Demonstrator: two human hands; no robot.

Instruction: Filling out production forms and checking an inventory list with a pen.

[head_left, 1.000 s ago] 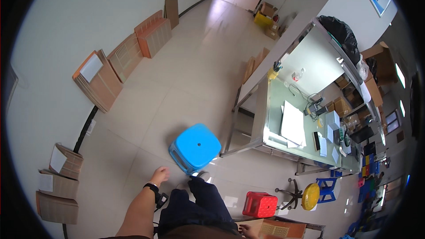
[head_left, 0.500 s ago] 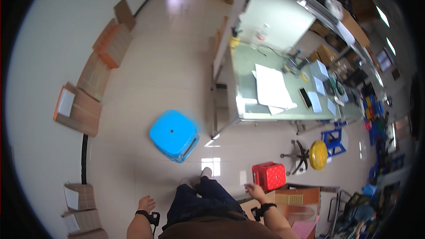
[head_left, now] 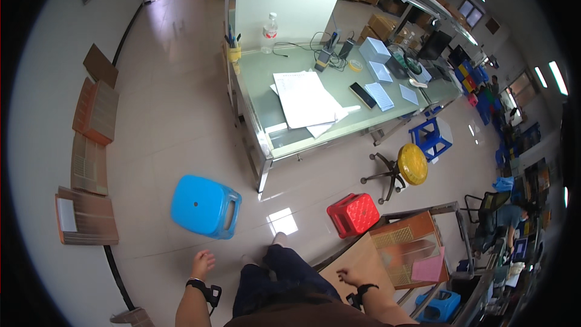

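My left hand [head_left: 203, 264] hangs low in front of my body, its fingers loosely bent and apart, with nothing in it. A blue plastic stool [head_left: 196, 204] stands on the floor just beyond that hand, not touching it. My right hand [head_left: 349, 277] is held out over a brown cardboard sheet [head_left: 361, 261], fingers apart and holding nothing. From this view I cannot tell whether it touches the sheet. Both wrists wear black straps with small devices. Past the right hand is a red stool [head_left: 353, 214].
A workbench [head_left: 254, 88] ahead carries papers [head_left: 307, 100], a phone [head_left: 362, 95], a bottle [head_left: 270, 33] and light-blue boxes. Right of it stand a yellow round wheeled stool [head_left: 413, 164] and a dark-blue stool [head_left: 431, 138]. Cardboard pieces [head_left: 97, 111] lean along the left wall. Another person [head_left: 510, 221] is at far right.
My view has turned to the right, so the workbench and blue stool sit farther left. The left fingers have curled somewhat more. Neither hand has taken hold of anything.
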